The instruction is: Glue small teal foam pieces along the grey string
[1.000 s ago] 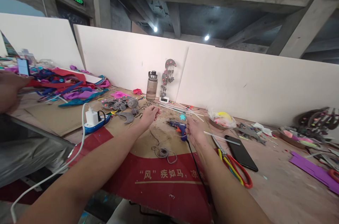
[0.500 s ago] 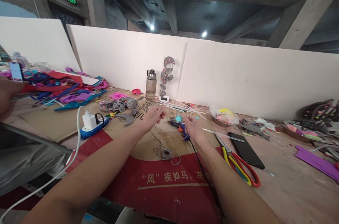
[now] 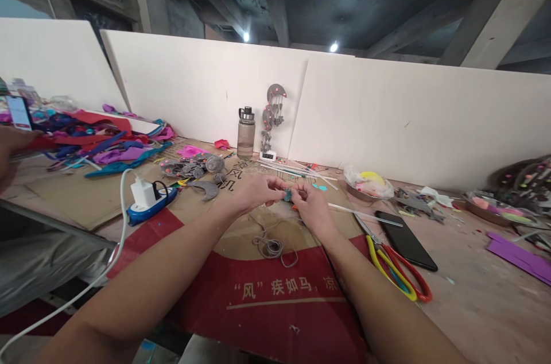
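A small teal star-shaped piece [image 3: 287,196] is pinched between my two hands above the cardboard. My left hand [image 3: 258,192] closes thumb and fingertips on its left side. From the other side my right hand [image 3: 313,209] grips its right edge, with the fingers curled in. The fingertips cover much of the star. Under the hands, a coil of grey cord [image 3: 274,248] lies on the red-and-brown cardboard [image 3: 258,318]. Close behind the right hand are flat turquoise scraps [image 3: 319,187].
Scissors [image 3: 394,266] and a black phone [image 3: 406,240] lie to the right. A blue power strip [image 3: 151,206] with a white charger sits left. A bottle [image 3: 245,134] and a hanging grey moon ornament [image 3: 275,105] stand behind. Another person's hand [image 3: 12,143] shows far left.
My left hand has moved right and its fingertips have met the star piece beside my right hand. The blue tool by my right hand no longer shows. The view has shifted slightly.
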Action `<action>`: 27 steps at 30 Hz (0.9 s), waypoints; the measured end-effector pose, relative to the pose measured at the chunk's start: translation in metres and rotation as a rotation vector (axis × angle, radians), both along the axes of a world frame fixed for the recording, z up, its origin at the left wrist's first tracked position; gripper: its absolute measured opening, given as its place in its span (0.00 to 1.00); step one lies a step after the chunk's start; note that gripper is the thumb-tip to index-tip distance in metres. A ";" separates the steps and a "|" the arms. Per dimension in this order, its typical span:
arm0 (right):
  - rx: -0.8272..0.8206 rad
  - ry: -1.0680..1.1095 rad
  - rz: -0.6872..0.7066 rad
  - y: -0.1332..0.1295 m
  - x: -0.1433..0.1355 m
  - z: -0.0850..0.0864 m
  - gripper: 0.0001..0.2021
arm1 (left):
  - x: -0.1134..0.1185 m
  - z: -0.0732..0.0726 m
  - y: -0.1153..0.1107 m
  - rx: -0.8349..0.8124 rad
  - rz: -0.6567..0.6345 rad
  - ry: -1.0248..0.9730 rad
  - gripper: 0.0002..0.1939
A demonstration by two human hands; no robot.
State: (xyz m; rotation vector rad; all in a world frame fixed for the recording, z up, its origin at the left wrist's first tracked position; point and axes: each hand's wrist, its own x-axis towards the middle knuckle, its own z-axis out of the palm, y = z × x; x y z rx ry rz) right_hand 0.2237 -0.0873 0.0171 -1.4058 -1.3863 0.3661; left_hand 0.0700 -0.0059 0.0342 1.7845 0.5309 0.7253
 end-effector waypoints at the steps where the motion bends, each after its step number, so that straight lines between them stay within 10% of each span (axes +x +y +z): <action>1: 0.000 -0.012 0.002 0.000 0.000 0.000 0.05 | 0.000 0.000 0.000 0.005 -0.002 0.007 0.11; 27: 0.135 -0.385 -0.019 -0.013 -0.008 0.011 0.09 | 0.000 -0.004 0.003 0.265 0.168 0.103 0.05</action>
